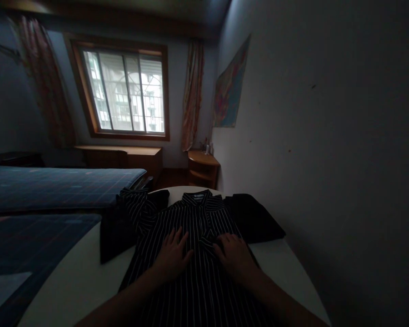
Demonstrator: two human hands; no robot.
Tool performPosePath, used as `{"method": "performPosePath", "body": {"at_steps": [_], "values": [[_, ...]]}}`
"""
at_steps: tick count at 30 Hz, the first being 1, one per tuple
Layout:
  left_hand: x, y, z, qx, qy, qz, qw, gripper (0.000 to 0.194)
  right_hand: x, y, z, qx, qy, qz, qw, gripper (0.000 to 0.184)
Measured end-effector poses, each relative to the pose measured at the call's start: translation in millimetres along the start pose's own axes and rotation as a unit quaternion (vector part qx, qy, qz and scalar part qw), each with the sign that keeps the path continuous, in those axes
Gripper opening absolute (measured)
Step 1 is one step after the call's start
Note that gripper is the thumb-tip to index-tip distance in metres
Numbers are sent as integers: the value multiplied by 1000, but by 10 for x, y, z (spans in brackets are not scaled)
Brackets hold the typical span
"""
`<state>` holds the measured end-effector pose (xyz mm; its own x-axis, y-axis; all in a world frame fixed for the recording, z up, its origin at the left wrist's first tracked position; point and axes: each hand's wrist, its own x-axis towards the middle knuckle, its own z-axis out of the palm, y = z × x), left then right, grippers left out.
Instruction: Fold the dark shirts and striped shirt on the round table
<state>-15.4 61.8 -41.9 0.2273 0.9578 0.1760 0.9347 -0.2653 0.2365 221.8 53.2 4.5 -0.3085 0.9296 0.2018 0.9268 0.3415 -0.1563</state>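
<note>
Shirt (196, 272), striped, lies on the white table (68, 272), collar toward its far edge; left hand (172, 255) rests open, palm down; right hand (234, 255) bends over a fold, grip unclear; dark cloth (117, 234) near left edge, black garment (255, 220) at right

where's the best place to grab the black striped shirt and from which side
Probably by both shoulders, either side of the collar: left hand to the left one, right hand to the right, from above and the near side. The black striped shirt lies spread on the white table, collar at the far end, both shoulders in view.
</note>
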Motion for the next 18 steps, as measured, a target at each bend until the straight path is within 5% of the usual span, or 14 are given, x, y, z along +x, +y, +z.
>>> {"method": "performPosePath", "body": {"at_steps": [7, 18], "values": [[-76, -94, -38, -75, 16, 49, 996, 49, 844, -448, 164, 32, 55, -97, 993, 34], [-151, -98, -116, -69, -34, 63, 995, 54, 2034, -1106, 437, 18, -8, -126, 992, 32]]}}
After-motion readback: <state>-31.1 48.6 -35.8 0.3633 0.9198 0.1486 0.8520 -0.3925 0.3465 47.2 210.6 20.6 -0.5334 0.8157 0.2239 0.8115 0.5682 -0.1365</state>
